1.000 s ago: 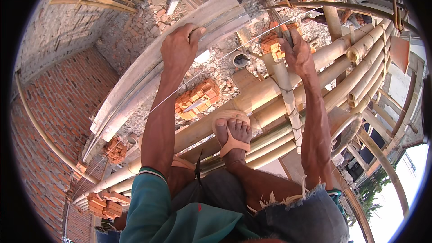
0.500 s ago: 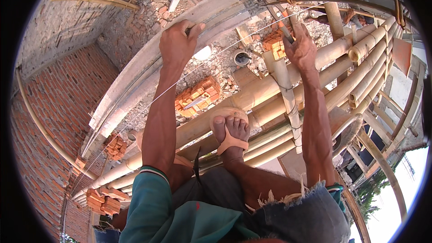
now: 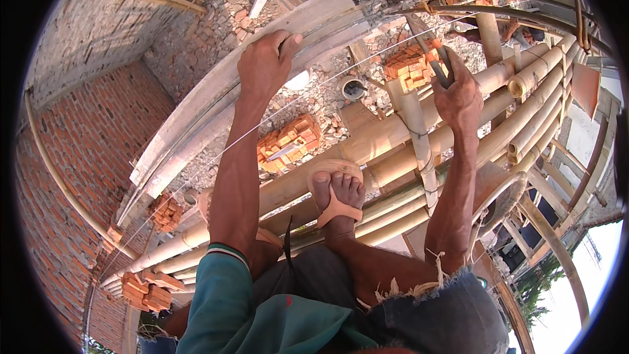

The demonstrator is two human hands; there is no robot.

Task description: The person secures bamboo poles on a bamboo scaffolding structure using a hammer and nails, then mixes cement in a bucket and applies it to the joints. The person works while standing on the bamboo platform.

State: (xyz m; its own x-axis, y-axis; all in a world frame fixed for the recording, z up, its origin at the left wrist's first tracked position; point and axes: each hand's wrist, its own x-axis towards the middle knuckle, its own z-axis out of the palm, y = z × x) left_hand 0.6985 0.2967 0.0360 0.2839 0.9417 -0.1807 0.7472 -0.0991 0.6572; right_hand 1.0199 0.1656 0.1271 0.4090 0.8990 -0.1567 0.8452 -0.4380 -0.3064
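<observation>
My left hand (image 3: 267,60) is curled at the long grey formwork channel (image 3: 196,118), with its thumb pointing right. Its fingertips are hidden, so whatever they grip cannot be made out. In my right hand (image 3: 457,97) are long-handled pincers (image 3: 434,52) with orange and dark handles, their head pointing up and left. The pincers sit just below the dark steel bars (image 3: 472,8) at the channel's right end. A taut white string (image 3: 308,82) runs diagonally past both hands, crossing over my left forearm.
My sandalled foot (image 3: 339,200) stands on bamboo poles (image 3: 386,137) lashed into a scaffold. Far below lie rubble, a brick stack (image 3: 291,141), another brick stack (image 3: 409,65) and a bucket (image 3: 352,87). A brick wall (image 3: 78,164) rises on the left; loose bricks (image 3: 145,292) rest at lower left.
My right hand has drawn back from the steel bars, moving right and nearer to me with the pincers. The left hand has shifted only slightly to the right.
</observation>
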